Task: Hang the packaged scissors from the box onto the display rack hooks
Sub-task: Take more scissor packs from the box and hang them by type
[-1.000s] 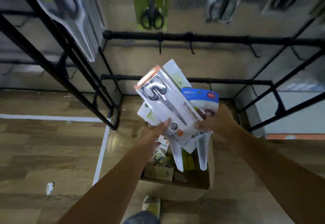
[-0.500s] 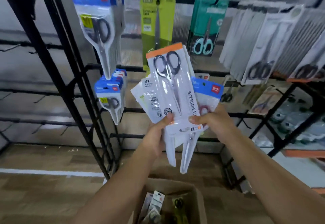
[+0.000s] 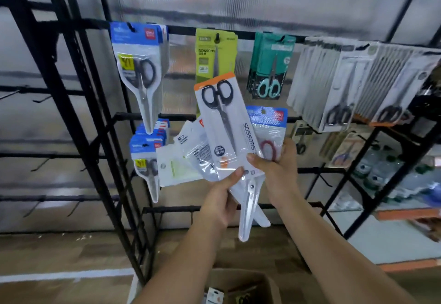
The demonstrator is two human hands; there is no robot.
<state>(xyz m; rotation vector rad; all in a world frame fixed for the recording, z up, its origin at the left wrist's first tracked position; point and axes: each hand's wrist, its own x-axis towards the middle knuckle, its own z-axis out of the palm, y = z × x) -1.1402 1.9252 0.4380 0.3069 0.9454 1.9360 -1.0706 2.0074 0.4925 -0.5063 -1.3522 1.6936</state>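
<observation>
I am gripping a fanned bunch of packaged scissors (image 3: pixel 224 134) with my left hand (image 3: pixel 220 200) and right hand (image 3: pixel 278 170), thumbs pinching the front pack, just before the display rack (image 3: pixel 78 103); the box (image 3: pixel 241 287) is sitting below my hands.

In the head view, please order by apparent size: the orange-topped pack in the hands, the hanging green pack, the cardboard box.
1. Orange-topped pack, though nearness enlarges it.
2. Green pack, partly hidden.
3. Cardboard box; cropped, so unsure.

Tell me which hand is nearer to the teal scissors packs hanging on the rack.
Right. The right hand is below the teal scissors packs, slightly to their right; the left hand sits lower and farther left.
</observation>
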